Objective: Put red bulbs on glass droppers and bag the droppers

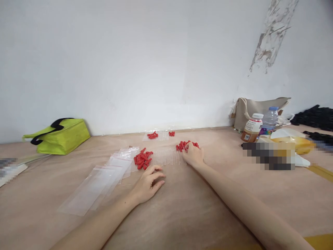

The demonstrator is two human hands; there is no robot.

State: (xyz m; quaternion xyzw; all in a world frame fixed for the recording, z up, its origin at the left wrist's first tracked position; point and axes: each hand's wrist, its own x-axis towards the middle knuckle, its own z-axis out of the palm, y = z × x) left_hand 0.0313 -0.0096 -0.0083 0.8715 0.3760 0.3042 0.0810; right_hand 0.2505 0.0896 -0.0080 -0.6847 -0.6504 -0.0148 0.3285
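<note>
Loose red rubber bulbs (142, 159), each with a narrow neck, lie in a heap at mid-table. Beside the heap, thin clear tubes (165, 157) form a row. More red bulbs (181, 146) sit close together at the row's right end. There, my right hand (193, 155) has its fingers curled in among these bulbs; it is closed, with the fingertips partly hidden, and appears to grip one bulb. My left hand (151, 182) rests just in front of the heap, fingers apart, holding nothing. Overlapping clear zip bags (104, 178) lie to the left.
A clear bag with red bulbs (153, 135) lies near the wall. At left stands a lime-green bag (63, 137). On the right are a brown drink bottle (252, 128), a water bottle (270, 121), a beige bag (240, 114), yellow plastic packaging (296, 143) and dark cloth (316, 117).
</note>
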